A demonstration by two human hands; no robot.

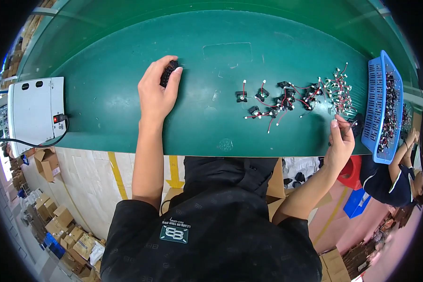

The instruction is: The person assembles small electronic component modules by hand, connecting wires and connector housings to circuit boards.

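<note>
My left hand point(156, 96) rests on the green table, its fingers and thumb closed round a black, bumpy, block-like piece point(168, 74). My fingers hide part of that piece. Over at the right, my right hand point(341, 141) is closed in a pinch beside a pile of short red wires with white plugs point(339, 91). What it pinches is too small to make out, though a dark shape point(357, 124) shows just beyond the fingers. Several small black parts with red and black wires point(285, 99) lie between my hands, nearer the right one.
A blue slotted basket point(376, 103) full of wired black parts stands at the table's right end. At the left is a white metal box point(35, 113) with a red switch and a black cable. Another person point(392, 178) works at the far right. Cardboard boxes point(63, 225) stand on the floor.
</note>
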